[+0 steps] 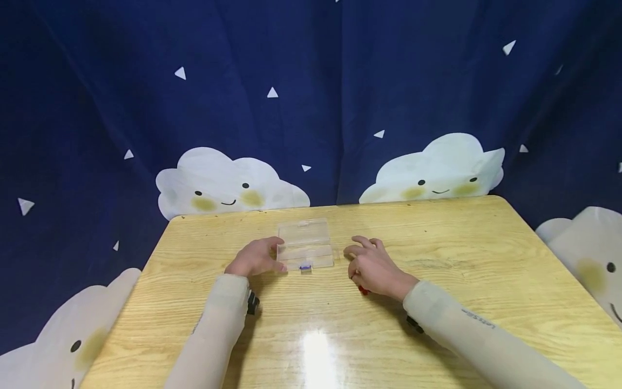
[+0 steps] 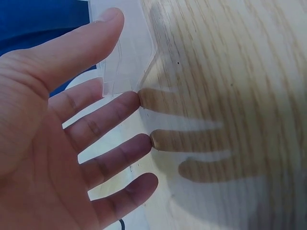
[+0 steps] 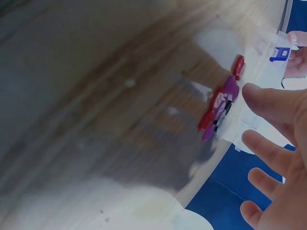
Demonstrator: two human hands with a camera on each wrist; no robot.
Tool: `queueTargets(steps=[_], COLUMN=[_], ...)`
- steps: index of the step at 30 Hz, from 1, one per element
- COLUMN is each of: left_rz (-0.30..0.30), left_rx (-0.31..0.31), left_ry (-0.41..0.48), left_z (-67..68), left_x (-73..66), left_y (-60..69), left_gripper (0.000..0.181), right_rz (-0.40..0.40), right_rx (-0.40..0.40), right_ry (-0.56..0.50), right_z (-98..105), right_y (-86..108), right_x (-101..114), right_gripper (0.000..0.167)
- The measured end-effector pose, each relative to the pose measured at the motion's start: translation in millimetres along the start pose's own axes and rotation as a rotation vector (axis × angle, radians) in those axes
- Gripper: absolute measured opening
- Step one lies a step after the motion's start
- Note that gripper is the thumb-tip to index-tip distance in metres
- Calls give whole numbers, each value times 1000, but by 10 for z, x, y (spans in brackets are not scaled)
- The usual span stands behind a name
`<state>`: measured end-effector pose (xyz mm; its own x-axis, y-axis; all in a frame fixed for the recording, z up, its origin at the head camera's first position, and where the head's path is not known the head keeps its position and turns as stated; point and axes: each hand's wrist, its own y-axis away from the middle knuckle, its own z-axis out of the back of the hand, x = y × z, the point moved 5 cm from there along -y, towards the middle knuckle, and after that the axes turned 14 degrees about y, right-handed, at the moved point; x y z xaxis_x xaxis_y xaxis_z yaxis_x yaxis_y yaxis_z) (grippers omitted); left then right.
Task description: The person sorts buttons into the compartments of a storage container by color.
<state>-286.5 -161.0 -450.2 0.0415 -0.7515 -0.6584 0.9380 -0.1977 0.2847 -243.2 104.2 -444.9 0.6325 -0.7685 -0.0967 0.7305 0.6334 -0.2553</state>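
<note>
A clear plastic box [image 1: 303,233] lies on the table with its lid folded back, and a blue latch [image 1: 305,267] sits on its near edge. My left hand [image 1: 256,256] is at the box's left side, thumb by the near corner and fingers fairly straight. Its index fingertip is partly hidden behind the plastic in the left wrist view. My right hand [image 1: 374,268] hovers right of the box with fingers spread, holding nothing. Near it lie small red pieces [image 3: 239,67], purple pieces [image 3: 231,87] and a black-and-white piece [image 3: 224,115]; their kind is unclear. The head view mostly hides them.
A light wood table [image 1: 311,308] spreads around both hands. Behind it hangs a dark blue curtain [image 1: 311,108] with white clouds and small triangles. Bright glare falls on the table's near middle.
</note>
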Motion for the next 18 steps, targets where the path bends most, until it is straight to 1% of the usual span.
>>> queueTargets(steps=[3,8,10,13,18], left_rz=[1,-18,-15,-2,8], left_rx=[-5,-21,-20,-22,-29], left_ry=[-6,4,13,17,14], left_z=[9,4,-10,-17,6], left_x=[5,-36,-42,-34,-10], left_y=[6,-3,-9,-16,-15], left_gripper=[76,75,74,74,74], right_rz=[-1,-51,-69,-75,-80], right_rx=[-6,-7,-9,-28,-56], right_ry=[15,24,21,19,17], right_z=[23,92,112,135,163], right_y=[-37,-79,-96,-149,-279], right_x=[-29,-142,-186,-228,-237], right_gripper=[17,16,15,12,12])
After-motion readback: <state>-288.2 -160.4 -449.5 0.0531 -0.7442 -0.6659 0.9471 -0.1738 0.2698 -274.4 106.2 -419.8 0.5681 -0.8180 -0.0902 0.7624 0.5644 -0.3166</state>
